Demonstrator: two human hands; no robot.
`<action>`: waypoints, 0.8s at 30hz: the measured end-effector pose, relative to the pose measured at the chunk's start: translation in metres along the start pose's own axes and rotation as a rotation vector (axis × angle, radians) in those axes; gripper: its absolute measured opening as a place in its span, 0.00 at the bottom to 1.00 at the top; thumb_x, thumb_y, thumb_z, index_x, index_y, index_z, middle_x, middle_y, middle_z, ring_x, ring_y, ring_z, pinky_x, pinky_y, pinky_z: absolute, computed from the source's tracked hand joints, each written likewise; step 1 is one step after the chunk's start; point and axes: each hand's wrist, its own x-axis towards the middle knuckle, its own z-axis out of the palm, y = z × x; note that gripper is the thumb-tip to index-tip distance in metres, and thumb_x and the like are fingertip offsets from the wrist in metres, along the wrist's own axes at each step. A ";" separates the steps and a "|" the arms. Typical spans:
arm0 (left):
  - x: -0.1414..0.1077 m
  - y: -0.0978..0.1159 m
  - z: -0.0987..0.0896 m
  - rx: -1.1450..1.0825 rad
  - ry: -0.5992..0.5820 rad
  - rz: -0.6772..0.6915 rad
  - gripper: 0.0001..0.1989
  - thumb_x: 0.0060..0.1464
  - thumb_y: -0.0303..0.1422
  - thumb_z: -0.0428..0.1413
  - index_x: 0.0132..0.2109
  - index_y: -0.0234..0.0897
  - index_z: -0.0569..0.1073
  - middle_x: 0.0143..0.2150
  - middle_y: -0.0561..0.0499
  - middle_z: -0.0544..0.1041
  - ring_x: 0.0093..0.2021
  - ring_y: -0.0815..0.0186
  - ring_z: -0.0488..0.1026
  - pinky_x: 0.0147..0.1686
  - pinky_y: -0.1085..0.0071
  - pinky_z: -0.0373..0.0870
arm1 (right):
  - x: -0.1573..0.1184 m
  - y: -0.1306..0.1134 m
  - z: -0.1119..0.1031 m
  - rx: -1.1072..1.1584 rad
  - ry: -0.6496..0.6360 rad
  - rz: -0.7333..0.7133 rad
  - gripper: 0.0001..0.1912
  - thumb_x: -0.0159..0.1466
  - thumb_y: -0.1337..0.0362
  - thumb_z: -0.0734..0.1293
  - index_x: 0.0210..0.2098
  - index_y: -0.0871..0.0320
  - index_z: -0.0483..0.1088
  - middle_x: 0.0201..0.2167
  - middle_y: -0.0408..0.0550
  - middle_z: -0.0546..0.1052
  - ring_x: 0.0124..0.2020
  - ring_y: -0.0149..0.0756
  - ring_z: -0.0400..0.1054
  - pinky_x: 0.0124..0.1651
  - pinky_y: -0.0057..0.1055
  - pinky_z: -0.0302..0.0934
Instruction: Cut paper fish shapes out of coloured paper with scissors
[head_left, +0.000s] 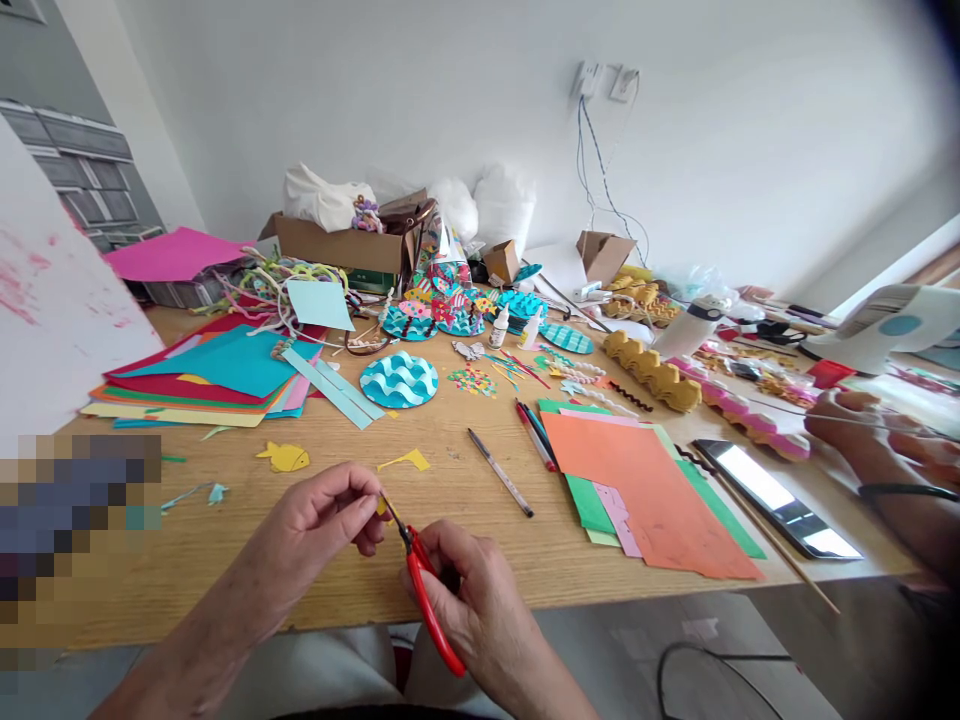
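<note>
My left hand (337,510), near the table's front edge, pinches a small yellow paper piece (382,507), mostly hidden by the fingers. My right hand (469,590) grips red-handled scissors (429,610), their blades pointing up and left to the fingertips of my left hand and touching the yellow piece. Beyond my left hand lies a yellow paper fish (285,457) with a drawn eye. A yellow paper offcut (407,460) is just past the scissors' tip. To the right rests a pen (500,472).
Coloured paper sheets (217,365) are stacked at left; an orange sheet (645,480) and a phone (776,497) lie right. Behind stand a blue wavy disc (399,380), glue bottles (499,327) and egg-carton strips (652,372). Another person's hands (862,425) are at far right.
</note>
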 end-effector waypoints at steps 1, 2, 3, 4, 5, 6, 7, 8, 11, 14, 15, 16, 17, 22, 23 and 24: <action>0.000 0.000 0.000 -0.005 0.003 -0.001 0.07 0.52 0.35 0.54 0.29 0.37 0.71 0.22 0.55 0.72 0.25 0.69 0.67 0.27 0.73 0.65 | 0.000 0.000 0.000 0.000 -0.002 0.001 0.10 0.57 0.61 0.60 0.21 0.57 0.58 0.16 0.37 0.56 0.19 0.26 0.48 0.21 0.23 0.44; -0.001 0.000 -0.001 -0.014 0.005 -0.002 0.07 0.52 0.35 0.54 0.29 0.37 0.71 0.22 0.56 0.72 0.25 0.69 0.67 0.27 0.74 0.65 | 0.000 0.001 0.001 0.000 -0.003 0.004 0.10 0.57 0.61 0.60 0.21 0.57 0.58 0.16 0.37 0.56 0.19 0.26 0.48 0.21 0.23 0.44; -0.001 -0.001 -0.001 -0.025 0.007 -0.003 0.07 0.52 0.35 0.54 0.29 0.37 0.71 0.22 0.56 0.72 0.26 0.69 0.67 0.27 0.74 0.65 | 0.000 0.001 0.001 0.000 -0.004 0.005 0.10 0.57 0.62 0.60 0.21 0.57 0.58 0.16 0.37 0.56 0.19 0.26 0.48 0.21 0.23 0.44; -0.002 -0.002 -0.002 -0.040 0.006 -0.005 0.07 0.53 0.35 0.54 0.29 0.38 0.71 0.22 0.56 0.72 0.26 0.69 0.67 0.27 0.74 0.65 | 0.000 0.001 0.001 0.002 -0.002 0.006 0.10 0.57 0.62 0.60 0.21 0.57 0.58 0.16 0.37 0.56 0.19 0.26 0.48 0.21 0.23 0.43; -0.003 -0.003 -0.002 -0.057 0.004 -0.006 0.07 0.54 0.35 0.53 0.30 0.38 0.71 0.23 0.56 0.72 0.26 0.69 0.67 0.27 0.74 0.65 | 0.000 0.001 0.002 0.004 0.000 0.005 0.10 0.57 0.62 0.60 0.21 0.57 0.58 0.16 0.37 0.56 0.19 0.26 0.48 0.21 0.23 0.43; -0.003 -0.005 -0.002 -0.078 0.003 -0.010 0.07 0.55 0.35 0.53 0.31 0.38 0.71 0.24 0.55 0.72 0.27 0.69 0.68 0.28 0.74 0.65 | 0.000 0.001 0.002 0.008 0.002 0.005 0.11 0.57 0.62 0.60 0.21 0.57 0.57 0.16 0.37 0.56 0.19 0.26 0.48 0.21 0.23 0.43; -0.004 -0.007 -0.002 -0.100 0.001 -0.016 0.07 0.55 0.35 0.53 0.32 0.38 0.71 0.24 0.55 0.73 0.28 0.69 0.68 0.28 0.74 0.65 | 0.000 0.001 0.003 0.008 0.003 0.005 0.11 0.57 0.61 0.60 0.21 0.57 0.57 0.16 0.37 0.56 0.19 0.26 0.48 0.21 0.23 0.43; -0.005 -0.009 -0.001 -0.119 -0.002 -0.022 0.07 0.56 0.35 0.53 0.32 0.38 0.71 0.25 0.55 0.73 0.28 0.69 0.69 0.29 0.74 0.65 | 0.001 0.001 0.003 0.008 0.002 0.004 0.11 0.57 0.61 0.60 0.21 0.57 0.57 0.16 0.37 0.56 0.19 0.26 0.47 0.21 0.23 0.43; -0.006 -0.015 0.000 -0.146 0.004 -0.033 0.06 0.55 0.34 0.53 0.32 0.38 0.72 0.25 0.55 0.73 0.28 0.69 0.68 0.28 0.75 0.65 | 0.002 0.000 0.004 0.000 0.007 0.003 0.11 0.56 0.62 0.60 0.20 0.57 0.57 0.16 0.37 0.55 0.19 0.26 0.47 0.21 0.23 0.43; -0.006 -0.015 0.001 -0.134 0.021 -0.021 0.07 0.54 0.33 0.54 0.30 0.37 0.72 0.24 0.55 0.72 0.27 0.69 0.68 0.27 0.75 0.65 | 0.003 0.000 0.004 0.004 0.008 0.002 0.11 0.56 0.62 0.60 0.20 0.57 0.56 0.16 0.36 0.55 0.19 0.26 0.47 0.21 0.23 0.43; -0.006 -0.015 0.000 -0.130 0.027 -0.018 0.07 0.54 0.33 0.54 0.30 0.37 0.72 0.24 0.55 0.72 0.27 0.69 0.68 0.27 0.75 0.65 | 0.003 0.000 0.004 0.007 0.006 0.005 0.11 0.57 0.62 0.60 0.20 0.57 0.56 0.16 0.36 0.55 0.19 0.26 0.47 0.21 0.23 0.42; -0.006 -0.014 0.000 -0.127 0.030 -0.013 0.07 0.54 0.32 0.54 0.30 0.37 0.72 0.24 0.55 0.72 0.27 0.69 0.68 0.27 0.75 0.65 | 0.002 0.000 0.004 0.010 0.002 0.006 0.11 0.57 0.62 0.60 0.20 0.57 0.57 0.16 0.36 0.55 0.19 0.26 0.47 0.21 0.23 0.42; -0.006 -0.013 0.000 -0.125 0.032 -0.011 0.07 0.54 0.32 0.54 0.29 0.38 0.72 0.24 0.55 0.72 0.27 0.69 0.68 0.27 0.75 0.64 | 0.002 0.000 0.004 0.012 -0.002 0.008 0.11 0.57 0.63 0.60 0.20 0.57 0.57 0.16 0.36 0.55 0.19 0.26 0.47 0.21 0.23 0.43; -0.007 -0.012 -0.001 -0.124 0.028 -0.010 0.07 0.55 0.33 0.53 0.30 0.39 0.72 0.24 0.56 0.72 0.27 0.70 0.68 0.28 0.75 0.65 | 0.000 0.002 0.004 0.007 -0.024 0.006 0.10 0.56 0.65 0.61 0.21 0.57 0.56 0.16 0.36 0.55 0.20 0.26 0.47 0.22 0.23 0.43; -0.008 -0.012 -0.001 -0.122 0.029 -0.011 0.07 0.55 0.33 0.53 0.30 0.39 0.72 0.24 0.56 0.72 0.27 0.70 0.68 0.28 0.75 0.64 | -0.001 0.003 0.004 0.010 -0.028 0.005 0.10 0.57 0.65 0.61 0.21 0.57 0.56 0.16 0.36 0.55 0.20 0.26 0.47 0.22 0.23 0.43; -0.008 -0.013 -0.002 -0.119 0.030 -0.009 0.07 0.55 0.33 0.53 0.29 0.39 0.72 0.23 0.56 0.72 0.27 0.70 0.67 0.28 0.75 0.64 | -0.001 0.003 0.004 0.011 -0.031 0.001 0.10 0.57 0.65 0.60 0.21 0.57 0.56 0.17 0.36 0.55 0.20 0.26 0.47 0.22 0.23 0.43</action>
